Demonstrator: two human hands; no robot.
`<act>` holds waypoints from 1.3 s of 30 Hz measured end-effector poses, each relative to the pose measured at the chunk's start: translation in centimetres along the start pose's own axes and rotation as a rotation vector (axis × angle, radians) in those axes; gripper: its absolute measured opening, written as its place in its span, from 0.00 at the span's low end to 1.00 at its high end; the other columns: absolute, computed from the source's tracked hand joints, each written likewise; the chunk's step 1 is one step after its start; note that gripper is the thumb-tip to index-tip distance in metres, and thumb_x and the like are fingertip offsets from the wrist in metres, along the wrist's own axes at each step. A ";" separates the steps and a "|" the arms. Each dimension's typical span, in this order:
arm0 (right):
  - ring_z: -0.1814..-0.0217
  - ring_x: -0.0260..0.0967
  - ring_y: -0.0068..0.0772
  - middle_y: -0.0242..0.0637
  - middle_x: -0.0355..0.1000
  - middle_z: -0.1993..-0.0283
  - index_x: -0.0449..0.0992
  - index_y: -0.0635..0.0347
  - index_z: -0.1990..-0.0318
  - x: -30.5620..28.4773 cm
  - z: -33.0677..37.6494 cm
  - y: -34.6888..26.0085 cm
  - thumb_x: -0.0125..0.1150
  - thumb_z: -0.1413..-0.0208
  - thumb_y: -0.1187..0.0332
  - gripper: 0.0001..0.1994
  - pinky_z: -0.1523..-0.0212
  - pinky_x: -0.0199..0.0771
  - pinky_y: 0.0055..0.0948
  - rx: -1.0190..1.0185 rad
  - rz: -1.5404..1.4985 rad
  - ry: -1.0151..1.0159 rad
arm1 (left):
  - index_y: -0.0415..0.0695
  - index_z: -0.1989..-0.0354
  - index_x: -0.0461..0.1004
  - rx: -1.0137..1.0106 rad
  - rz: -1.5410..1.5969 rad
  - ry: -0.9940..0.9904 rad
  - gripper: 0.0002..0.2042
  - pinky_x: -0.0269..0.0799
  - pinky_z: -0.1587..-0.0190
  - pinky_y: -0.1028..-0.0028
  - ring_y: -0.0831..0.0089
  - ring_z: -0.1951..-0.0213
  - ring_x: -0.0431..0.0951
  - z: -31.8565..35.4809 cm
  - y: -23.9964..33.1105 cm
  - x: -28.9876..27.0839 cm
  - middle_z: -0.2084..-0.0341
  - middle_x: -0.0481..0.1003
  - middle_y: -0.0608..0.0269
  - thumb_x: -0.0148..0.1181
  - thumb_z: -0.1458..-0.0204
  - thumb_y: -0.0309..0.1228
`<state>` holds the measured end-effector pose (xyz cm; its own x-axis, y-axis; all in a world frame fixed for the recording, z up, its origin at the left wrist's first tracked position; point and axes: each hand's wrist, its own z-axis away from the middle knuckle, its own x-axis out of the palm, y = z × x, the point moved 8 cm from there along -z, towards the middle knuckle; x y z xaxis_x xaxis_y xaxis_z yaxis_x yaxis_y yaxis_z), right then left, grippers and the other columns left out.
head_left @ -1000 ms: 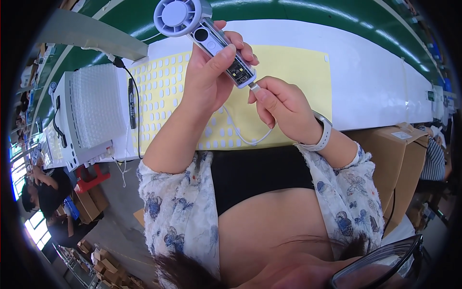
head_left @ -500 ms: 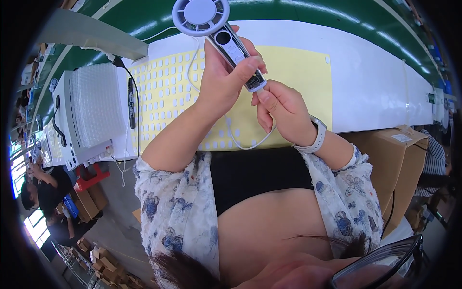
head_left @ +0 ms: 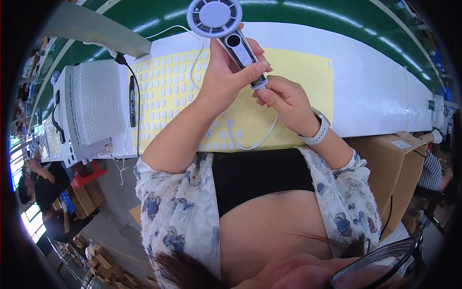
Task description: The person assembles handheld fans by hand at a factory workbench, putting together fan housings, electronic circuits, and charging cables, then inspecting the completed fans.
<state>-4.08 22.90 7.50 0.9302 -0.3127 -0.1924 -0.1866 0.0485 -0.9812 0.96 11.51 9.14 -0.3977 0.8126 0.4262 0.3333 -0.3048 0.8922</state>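
Observation:
A handheld fan (head_left: 214, 15) with a round pale lilac head and a clear-cased handle is tilted over the table, its head toward the far side. My left hand (head_left: 230, 72) is wrapped around the handle, thumb lying across its front. At the bottom end of the handle, my right hand (head_left: 283, 96) pinches the plug of a white cable (head_left: 260, 142); the plug is mostly covered by the fingers and meets the fan's base. From there the cable loops down over a yellow sheet (head_left: 298, 72) bearing rows of small white oval stickers.
Left of the sheet lie a black marker (head_left: 132, 101) and a black cord (head_left: 139, 111). Farther left stands a white box-shaped device (head_left: 72, 113) with bubble wrap (head_left: 98, 103) beside it. A cardboard box (head_left: 385, 168) sits at the right table edge. Other people work at both sides.
Both hands and the fan have shifted slightly to the right in the picture. The grip on the handle and on the plug stays the same.

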 end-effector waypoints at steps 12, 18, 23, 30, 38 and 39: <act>0.70 0.66 0.21 0.32 0.70 0.70 0.73 0.67 0.64 0.4 0.3 1.1 0.52 0.37 0.65 0.12 0.66 0.68 0.21 0.026 -0.080 -0.057 | 0.43 0.40 0.49 -0.141 -0.043 -0.031 0.33 0.74 0.59 0.68 0.68 0.63 0.76 0.2 -1.2 0.2 0.64 0.69 0.59 0.61 0.52 0.20; 0.69 0.66 0.21 0.32 0.71 0.68 0.73 0.68 0.64 0.5 1.2 2.4 0.51 0.37 0.66 0.12 0.64 0.68 0.22 0.128 -0.316 -0.024 | 0.41 0.42 0.47 -0.114 -0.083 0.011 0.33 0.74 0.59 0.70 0.70 0.63 0.76 0.3 -1.7 0.9 0.64 0.69 0.59 0.62 0.52 0.22; 0.67 0.66 0.21 0.33 0.71 0.66 0.74 0.67 0.63 0.3 0.3 1.7 0.51 0.37 0.66 0.11 0.63 0.68 0.22 0.079 -0.223 -0.049 | 0.41 0.41 0.47 -0.069 -0.077 0.006 0.33 0.74 0.58 0.70 0.70 0.63 0.76 0.2 -0.7 0.3 0.63 0.69 0.59 0.62 0.52 0.22; 0.64 0.67 0.21 0.33 0.71 0.65 0.73 0.66 0.63 -0.1 0.2 2.1 0.52 0.37 0.65 0.11 0.59 0.69 0.22 0.048 -0.017 -0.009 | 0.43 0.41 0.47 -0.114 -0.017 0.008 0.33 0.75 0.57 0.68 0.68 0.62 0.76 0.0 -1.5 0.0 0.63 0.68 0.59 0.63 0.51 0.22; 0.55 0.70 0.33 0.41 0.73 0.57 0.72 0.65 0.66 -0.1 -0.2 -1.3 0.54 0.40 0.69 0.07 0.51 0.68 0.29 -0.289 -0.039 0.017 | 0.43 0.42 0.48 -0.090 0.408 0.252 0.28 0.75 0.58 0.68 0.65 0.61 0.76 -0.4 -2.4 -1.9 0.65 0.69 0.58 0.58 0.47 0.21; 0.55 0.70 0.33 0.41 0.73 0.57 0.72 0.65 0.66 -0.2 -0.2 -1.3 0.54 0.40 0.69 0.07 0.51 0.68 0.29 -0.298 -0.030 0.023 | 0.43 0.42 0.48 -0.084 0.409 0.239 0.28 0.75 0.58 0.68 0.65 0.61 0.76 -0.9 -2.4 -2.5 0.65 0.69 0.58 0.58 0.47 0.21</act>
<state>-4.13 22.69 8.81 0.9297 -0.3316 -0.1599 -0.2473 -0.2406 -0.9386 0.37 9.75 6.11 -0.4369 0.4839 0.7582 0.4373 -0.6223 0.6492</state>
